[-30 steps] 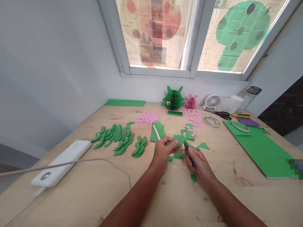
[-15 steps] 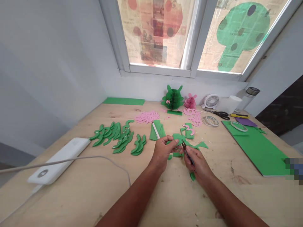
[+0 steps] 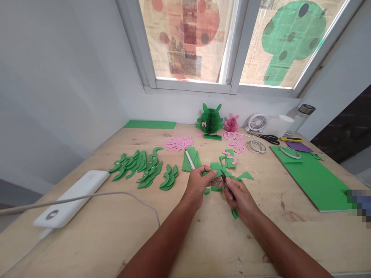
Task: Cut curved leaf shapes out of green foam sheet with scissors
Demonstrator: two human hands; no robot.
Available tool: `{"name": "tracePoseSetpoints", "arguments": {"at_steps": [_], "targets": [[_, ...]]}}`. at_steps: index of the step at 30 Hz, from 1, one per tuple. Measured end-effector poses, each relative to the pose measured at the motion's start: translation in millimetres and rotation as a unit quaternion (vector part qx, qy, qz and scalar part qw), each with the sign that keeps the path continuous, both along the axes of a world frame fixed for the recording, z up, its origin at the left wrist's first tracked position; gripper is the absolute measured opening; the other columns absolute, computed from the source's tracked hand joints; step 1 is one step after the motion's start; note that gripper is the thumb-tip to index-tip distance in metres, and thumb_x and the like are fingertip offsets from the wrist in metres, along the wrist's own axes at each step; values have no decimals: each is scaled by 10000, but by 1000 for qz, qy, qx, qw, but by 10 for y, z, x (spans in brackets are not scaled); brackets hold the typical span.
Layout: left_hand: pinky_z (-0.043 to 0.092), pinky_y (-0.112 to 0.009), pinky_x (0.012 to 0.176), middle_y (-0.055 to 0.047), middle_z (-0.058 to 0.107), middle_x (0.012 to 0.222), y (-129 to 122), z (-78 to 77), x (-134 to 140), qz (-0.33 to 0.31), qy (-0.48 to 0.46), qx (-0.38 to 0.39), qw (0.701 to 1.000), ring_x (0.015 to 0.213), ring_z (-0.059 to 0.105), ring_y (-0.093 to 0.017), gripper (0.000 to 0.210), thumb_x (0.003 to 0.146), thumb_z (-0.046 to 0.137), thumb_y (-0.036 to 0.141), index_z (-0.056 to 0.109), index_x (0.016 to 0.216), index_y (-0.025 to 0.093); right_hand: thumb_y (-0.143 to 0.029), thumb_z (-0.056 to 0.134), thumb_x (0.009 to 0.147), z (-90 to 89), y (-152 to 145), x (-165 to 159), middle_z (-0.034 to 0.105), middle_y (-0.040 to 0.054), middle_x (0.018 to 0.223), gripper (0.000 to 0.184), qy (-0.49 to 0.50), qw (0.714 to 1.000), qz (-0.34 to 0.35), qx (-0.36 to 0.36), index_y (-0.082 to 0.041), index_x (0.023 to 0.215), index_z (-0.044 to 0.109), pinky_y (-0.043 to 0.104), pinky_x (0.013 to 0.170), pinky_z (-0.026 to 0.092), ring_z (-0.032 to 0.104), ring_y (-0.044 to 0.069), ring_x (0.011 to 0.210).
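Between the thumb and fingers of my left hand (image 3: 199, 181) is a piece of green paper (image 3: 215, 167). My right hand (image 3: 239, 193) grips small dark scissors (image 3: 226, 182), their blades at the paper's right edge; my fingers hide most of the handles. Green paper scraps (image 3: 245, 175) lie around and beneath both hands. Just beyond my left hand, a white pen (image 3: 189, 160) rests on a green sheet (image 3: 187, 166). Wavy green paper cutouts (image 3: 150, 173) sit in groups to the left.
A white power bank (image 3: 72, 197) with a cable lies at left. Pink cutouts (image 3: 179, 143), paper figures (image 3: 210, 119), tape rolls (image 3: 256, 146), black scissors (image 3: 269, 138), a small fan (image 3: 257, 122) and a bottle (image 3: 300, 119) stand or lie farther back. Green board (image 3: 319, 185) occupies the right.
The view has shifted slightly. The scissor blades look closer together at the green paper, while both hands stay in nearly the same place.
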State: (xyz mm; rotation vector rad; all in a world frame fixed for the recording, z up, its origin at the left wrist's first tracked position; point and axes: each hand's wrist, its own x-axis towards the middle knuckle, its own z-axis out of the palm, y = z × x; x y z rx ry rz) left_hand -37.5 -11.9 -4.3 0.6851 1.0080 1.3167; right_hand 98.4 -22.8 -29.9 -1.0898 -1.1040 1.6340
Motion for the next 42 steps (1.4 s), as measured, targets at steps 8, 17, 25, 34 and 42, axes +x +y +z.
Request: {"name": "tracePoseSetpoints", "arguments": {"at_steps": [8,17,25,34,42], "targets": [[523,-277,574,-2,621,539,1,-3,-4,-6,5,-1,1000,513,623,-152,247,556,756,255,533,589,154,-539,566,764,2,0,-11,342,-91,401,399,1,1000,-2,2,-143,717,579,185,339,79,151,36,345],[520,-278,581,7,615,526,-9,7,-4,-5,13,-3,1000,520,632,-158,258,556,755,269,526,594,156,-532,559,778,-16,3,4,340,-88,406,399,-3,1000,-5,4,-138,717,576,185,340,85,166,39,352],[521,-283,577,18,604,515,-9,8,-1,-5,13,-5,1000,520,634,-161,271,548,755,265,512,596,158,-541,560,770,-15,6,3,330,-86,413,396,-12,1000,-5,4,-153,691,548,185,338,91,167,45,360],[527,-286,591,12,615,528,-11,2,-1,-9,13,3,1000,520,635,-157,254,571,743,261,514,598,154,-544,554,770,-19,7,-1,336,-90,408,406,-17,1000,-8,2,-142,719,572,185,338,87,168,39,349],[529,-287,593,7,613,538,-10,7,-3,-12,21,5,1000,530,634,-156,257,580,738,269,510,600,151,-552,555,762,-17,15,-3,330,-93,403,413,-20,1000,-11,4,-142,707,569,187,336,91,170,39,343]]}}
